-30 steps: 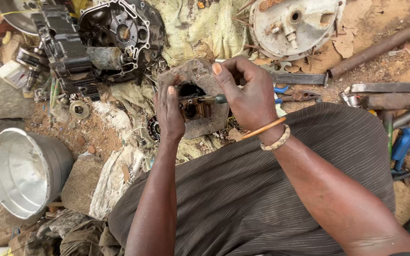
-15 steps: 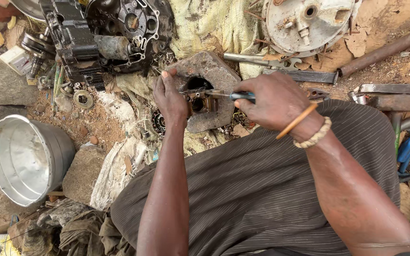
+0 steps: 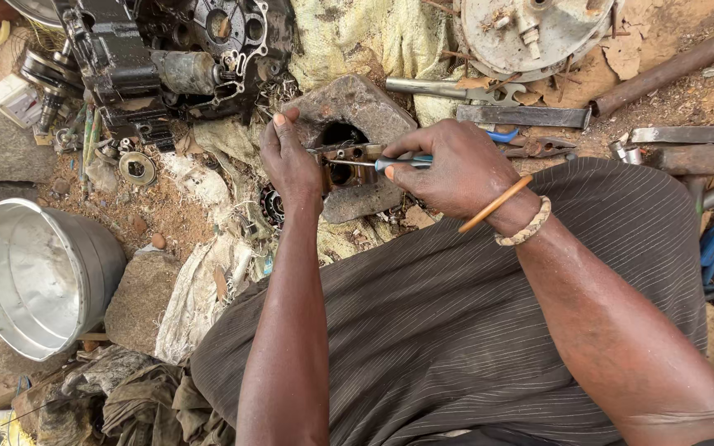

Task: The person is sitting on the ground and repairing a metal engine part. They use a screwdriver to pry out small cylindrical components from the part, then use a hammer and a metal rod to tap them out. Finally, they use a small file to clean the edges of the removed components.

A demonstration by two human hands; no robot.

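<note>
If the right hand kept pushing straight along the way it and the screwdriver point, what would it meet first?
The right hand points its screwdriver leftward, so it would first meet the small rusty metal part over the hole of the stone block, then probably the left hand holding that part. Depth is unclear.

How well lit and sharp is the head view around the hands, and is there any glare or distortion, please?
Head view: soft, even daylight with weak shadows; the left hand, right hand and screwdriver are sharp; mild sheen inside the metal bowl, nothing blown out; slight wide-angle stretching toward the frame edges.
</note>
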